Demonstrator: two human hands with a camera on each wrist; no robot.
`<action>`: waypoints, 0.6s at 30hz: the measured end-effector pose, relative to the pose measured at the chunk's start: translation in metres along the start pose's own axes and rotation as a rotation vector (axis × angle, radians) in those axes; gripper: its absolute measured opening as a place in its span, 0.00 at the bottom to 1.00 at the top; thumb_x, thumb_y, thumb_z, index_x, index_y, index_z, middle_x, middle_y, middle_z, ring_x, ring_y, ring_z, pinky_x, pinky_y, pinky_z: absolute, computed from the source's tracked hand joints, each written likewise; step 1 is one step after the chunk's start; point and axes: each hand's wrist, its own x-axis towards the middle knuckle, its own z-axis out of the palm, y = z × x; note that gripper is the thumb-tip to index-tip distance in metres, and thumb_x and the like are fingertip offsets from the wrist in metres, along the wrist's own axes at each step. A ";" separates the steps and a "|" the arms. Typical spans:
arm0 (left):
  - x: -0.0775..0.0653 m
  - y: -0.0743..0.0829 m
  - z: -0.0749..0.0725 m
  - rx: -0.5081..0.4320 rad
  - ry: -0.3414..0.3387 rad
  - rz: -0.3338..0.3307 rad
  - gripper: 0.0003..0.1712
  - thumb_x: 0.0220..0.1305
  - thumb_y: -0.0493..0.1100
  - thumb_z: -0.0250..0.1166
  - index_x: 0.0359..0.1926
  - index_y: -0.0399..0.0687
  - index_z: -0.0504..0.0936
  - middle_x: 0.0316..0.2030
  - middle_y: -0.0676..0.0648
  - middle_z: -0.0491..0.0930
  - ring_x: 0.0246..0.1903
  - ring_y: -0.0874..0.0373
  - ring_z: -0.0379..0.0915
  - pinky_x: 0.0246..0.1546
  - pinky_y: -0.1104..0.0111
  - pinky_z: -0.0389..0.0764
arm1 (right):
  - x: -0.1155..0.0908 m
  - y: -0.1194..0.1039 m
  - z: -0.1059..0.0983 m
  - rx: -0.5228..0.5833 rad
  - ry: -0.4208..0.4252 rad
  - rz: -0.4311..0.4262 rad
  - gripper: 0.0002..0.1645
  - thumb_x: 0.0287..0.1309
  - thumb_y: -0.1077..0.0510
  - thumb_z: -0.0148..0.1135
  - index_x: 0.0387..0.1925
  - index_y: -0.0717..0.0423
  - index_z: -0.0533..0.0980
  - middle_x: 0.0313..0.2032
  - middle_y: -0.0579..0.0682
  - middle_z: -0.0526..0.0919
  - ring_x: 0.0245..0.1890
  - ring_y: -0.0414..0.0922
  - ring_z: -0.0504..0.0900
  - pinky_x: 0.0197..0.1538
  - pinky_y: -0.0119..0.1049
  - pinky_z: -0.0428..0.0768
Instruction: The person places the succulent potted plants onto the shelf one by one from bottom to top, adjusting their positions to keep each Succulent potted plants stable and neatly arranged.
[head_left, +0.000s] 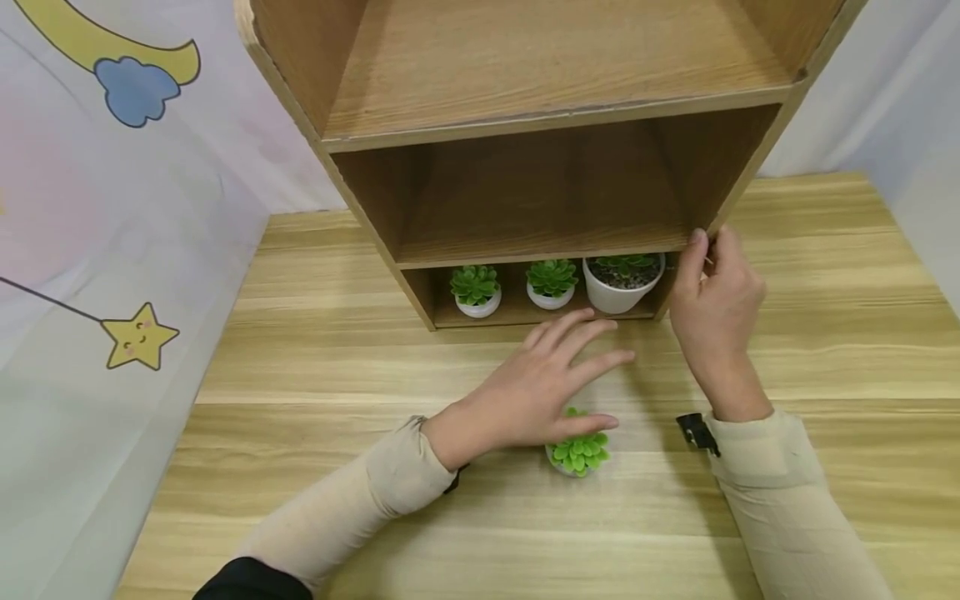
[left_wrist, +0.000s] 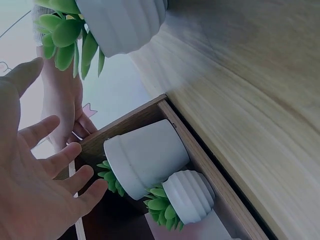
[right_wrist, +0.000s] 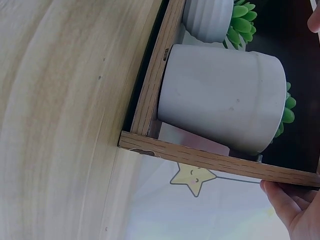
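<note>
A small green succulent in a white ribbed pot (head_left: 579, 452) (left_wrist: 120, 25) stands on the wooden table. My left hand (head_left: 611, 383) (left_wrist: 40, 175) hovers over it with fingers spread and straight, thumb above the leaves. My right hand (head_left: 708, 250) (right_wrist: 290, 205) grips the front edge of the right side panel (right_wrist: 220, 161) of the wooden shelf unit (head_left: 555, 125). On the shelf's bottom level stand two small succulents (head_left: 475, 292) (head_left: 551, 283) and a larger plain white pot (head_left: 622, 282) (left_wrist: 145, 157) (right_wrist: 220, 95), the last nearest my right hand.
The shelf unit stands at the back of the light wooden table (head_left: 825, 350), its upper two levels bare. A pale curtain with a star (head_left: 138, 336) and a moon hangs along the left. Bare tabletop lies to the left and right of the hands.
</note>
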 end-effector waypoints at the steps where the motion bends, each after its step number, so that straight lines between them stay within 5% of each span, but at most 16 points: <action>1: 0.000 0.000 -0.001 0.003 -0.004 -0.003 0.41 0.58 0.71 0.48 0.67 0.58 0.59 0.68 0.46 0.46 0.67 0.49 0.35 0.62 0.57 0.39 | 0.000 0.000 0.000 0.005 0.001 0.005 0.17 0.64 0.56 0.48 0.28 0.66 0.73 0.22 0.58 0.78 0.31 0.54 0.82 0.34 0.47 0.79; 9: -0.005 0.000 -0.004 -0.026 -0.037 -0.042 0.41 0.58 0.72 0.47 0.68 0.60 0.57 0.68 0.48 0.45 0.67 0.51 0.34 0.63 0.58 0.38 | 0.001 -0.002 0.001 0.007 -0.024 0.008 0.18 0.64 0.55 0.48 0.29 0.66 0.73 0.25 0.58 0.79 0.32 0.53 0.82 0.35 0.46 0.79; 18: -0.005 0.003 -0.001 -0.042 -0.045 -0.012 0.42 0.57 0.72 0.47 0.68 0.59 0.57 0.68 0.47 0.46 0.67 0.51 0.36 0.62 0.56 0.47 | 0.001 -0.001 -0.001 0.001 -0.017 0.023 0.17 0.64 0.56 0.48 0.28 0.66 0.73 0.24 0.58 0.78 0.32 0.53 0.82 0.35 0.46 0.79</action>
